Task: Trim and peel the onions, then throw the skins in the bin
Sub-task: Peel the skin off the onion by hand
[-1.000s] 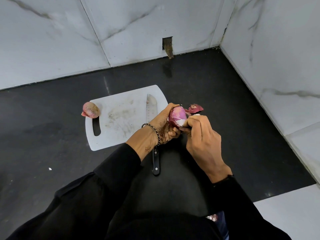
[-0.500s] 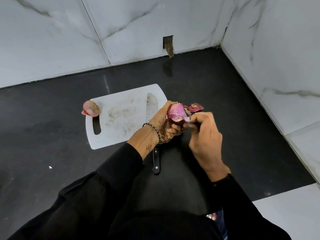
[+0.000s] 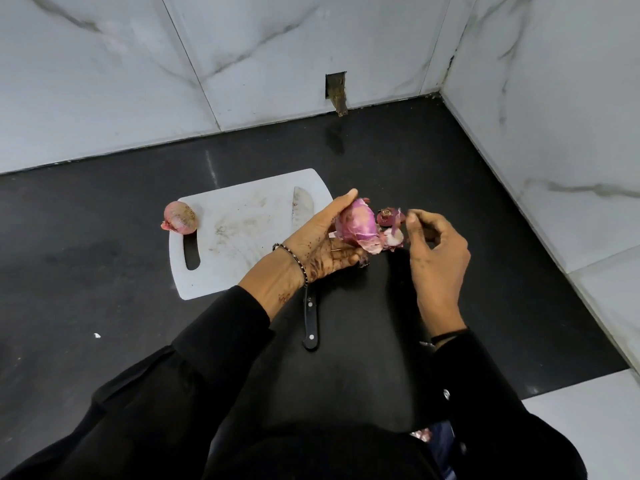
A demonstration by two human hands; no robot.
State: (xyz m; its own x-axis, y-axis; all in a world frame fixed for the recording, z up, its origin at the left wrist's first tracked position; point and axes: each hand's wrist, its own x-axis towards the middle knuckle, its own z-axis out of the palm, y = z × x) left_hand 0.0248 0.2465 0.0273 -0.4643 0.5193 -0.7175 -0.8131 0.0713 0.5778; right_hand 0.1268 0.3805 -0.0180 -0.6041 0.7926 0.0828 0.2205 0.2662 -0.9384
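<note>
My left hand (image 3: 322, 244) grips a partly peeled red onion (image 3: 356, 225) just past the right edge of the white cutting board (image 3: 242, 233). My right hand (image 3: 436, 251) is a little to the right of it, fingers curled, its fingertips pinching a thin strip of onion skin (image 3: 399, 218). Below that strip, a small heap of skins (image 3: 393, 239) and a trimmed onion end (image 3: 384, 213) lie on the black counter. A second, unpeeled onion (image 3: 180, 218) sits at the board's left edge. No bin is in view.
A black-handled knife (image 3: 310, 323) lies with its blade on the board's right side and its handle on the counter, under my left wrist. Marble walls close the counter at the back and right. The black counter (image 3: 104, 271) ends in a pale ledge at the right front.
My right hand has pulled away from the onion to the right, drawing a strip of skin off. My left hand has turned the onion slightly.
</note>
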